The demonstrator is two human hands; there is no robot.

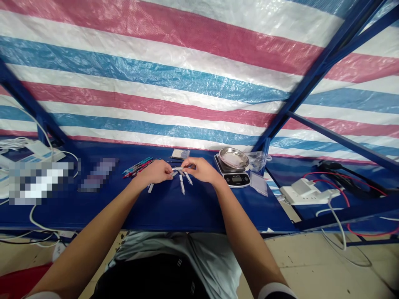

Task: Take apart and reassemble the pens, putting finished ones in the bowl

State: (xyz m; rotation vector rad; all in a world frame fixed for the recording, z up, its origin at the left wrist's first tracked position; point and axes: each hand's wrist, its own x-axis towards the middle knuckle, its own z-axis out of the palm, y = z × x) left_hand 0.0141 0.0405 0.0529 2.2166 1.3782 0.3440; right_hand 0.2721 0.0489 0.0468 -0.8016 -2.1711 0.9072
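My left hand (158,171) and my right hand (199,168) meet over the blue tabletop (199,207). Both are closed in a pinch at opposite ends of a slim white stick-like piece (178,168), whose exact kind is too small to make out. Just below the fingers lie a few more slim white pieces (182,184), and another white piece (151,188) rests under my left wrist. Behind my left hand is a loose pile of pens (139,165) in red, blue and black, partly covered by the hand. Beyond my fingers sits a small clear bag (180,154) with pale contents.
To the right stands a digital kitchen scale (237,179) with a metal bowl (233,159) on it, beside clear plastic bags (258,183). Power strips (308,193) and cables lie at both sides. Blue metal posts (289,108) and a striped tarp (156,83) close off the back.
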